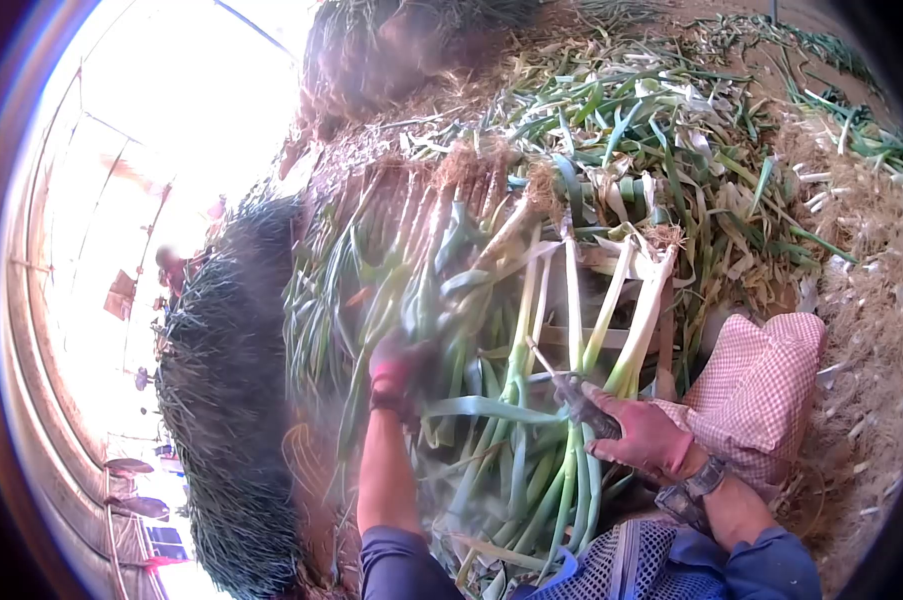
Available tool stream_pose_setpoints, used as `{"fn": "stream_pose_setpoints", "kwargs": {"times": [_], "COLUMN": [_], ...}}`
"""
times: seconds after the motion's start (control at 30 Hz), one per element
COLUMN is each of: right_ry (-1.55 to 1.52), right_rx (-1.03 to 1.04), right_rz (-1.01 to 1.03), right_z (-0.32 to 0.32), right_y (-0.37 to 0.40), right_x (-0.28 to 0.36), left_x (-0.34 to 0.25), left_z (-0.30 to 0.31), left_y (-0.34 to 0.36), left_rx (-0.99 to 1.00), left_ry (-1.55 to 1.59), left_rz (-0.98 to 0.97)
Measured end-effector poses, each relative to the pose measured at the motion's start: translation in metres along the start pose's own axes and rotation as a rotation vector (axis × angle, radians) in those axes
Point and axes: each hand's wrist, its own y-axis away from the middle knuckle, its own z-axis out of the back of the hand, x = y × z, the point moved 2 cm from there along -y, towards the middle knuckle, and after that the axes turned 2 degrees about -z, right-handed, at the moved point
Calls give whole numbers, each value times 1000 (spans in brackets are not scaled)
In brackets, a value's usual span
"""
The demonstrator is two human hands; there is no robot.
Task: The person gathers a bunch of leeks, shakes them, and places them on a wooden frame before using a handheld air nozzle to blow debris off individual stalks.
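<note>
My left hand (399,372), in a pinkish glove, is among the blurred leaves of a row of green onions (421,290); its fingers are smeared by motion. My right hand (636,432), in a pink and dark glove, is closed around a dark-handled tool (581,400) whose thin tip points up and left. Beneath and beside the tool lie several trimmed green onions (574,300) with white stalks toward the top and green leaves toward me. Roots show on the untrimmed stalks (461,170) above my left hand.
A large stack of green leaves (236,400) stands at the left. Stripped leaves (651,120) are heaped at the upper right. A checked cloth cushion (756,390) lies right of my right hand, beside root scraps (861,300). A person (171,268) is far left.
</note>
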Motion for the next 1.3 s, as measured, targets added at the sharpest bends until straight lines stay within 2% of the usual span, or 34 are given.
{"fn": "stream_pose_setpoints", "kwargs": {"times": [0.07, 0.1, 0.17, 0.2, 0.23, 0.3, 0.33, 0.43, 0.47, 0.5, 0.57, 0.6, 0.67, 0.7, 0.77, 0.83, 0.9, 1.03, 1.07, 1.23, 1.3], "right_ry": [-28, -58, -93, -80, -66, -122, -118, -87, -59, -54, -66, -87, -48, -10, 8, 37, 15, 30, 15, -6, -49], "right_rx": [3, -3, -78, -98, -116, -64, -63, -70, -71, -81, -63, -13, -30, -39, -60, -88, -79, -27, -30, 23, -58], "right_rz": [-70, -146, -130, -122, -115, -162, -133, -130, -152, -159, -87, -38, -27, -15, -70, -101, -74, -110, -122, -72, -99], "right_z": [5, 8, 15, 16, 17, 21, 22, 20, 19, 17, 6, -4, -3, -2, 4, 10, 7, 10, 12, 10, 12], "right_y": [-5, -8, -8, -11, -11, -11, -10, -9, -8, -8, -13, -18, -15, -14, -13, -9, -9, -7, -7, -4, -3], "right_x": [6, 8, 14, 9, 4, 3, 2, 1, 1, 0, -7, -17, -9, -6, -6, -3, 0, 10, 10, 3, 0], "left_x": [3, 3, -1, 1, -23, -21, -18, -11, -14, -9, -12, -9, -1, -1, -3, -10, -40, -66, -79, -52, -32], "left_z": [0, -3, -18, -27, -19, -26, -33, -31, -25, -22, -18, -20, -35, -42, -58, -67, -57, -53, -45, -63, -70], "left_y": [6, 12, 25, 38, 67, 108, 129, 148, 144, 132, 99, 77, 32, 25, 15, 15, 36, 40, 45, 40, 55], "left_rx": [33, -24, -127, -216, -175, -97, -145, -15, -101, -213, -331, -330, -40, -36, -87, -108, -239, -251, -162, -100, -94], "left_ry": [129, 34, -147, -108, -155, -119, -172, -279, -315, -263, -224, -221, -17, -17, 216, 192, -49, -96, -100, -88, -69], "left_rz": [-64, -77, -122, -154, -31, -86, -161, -48, -66, -175, -278, -284, -102, -112, -78, -113, -192, -70, -10, -65, -89]}}
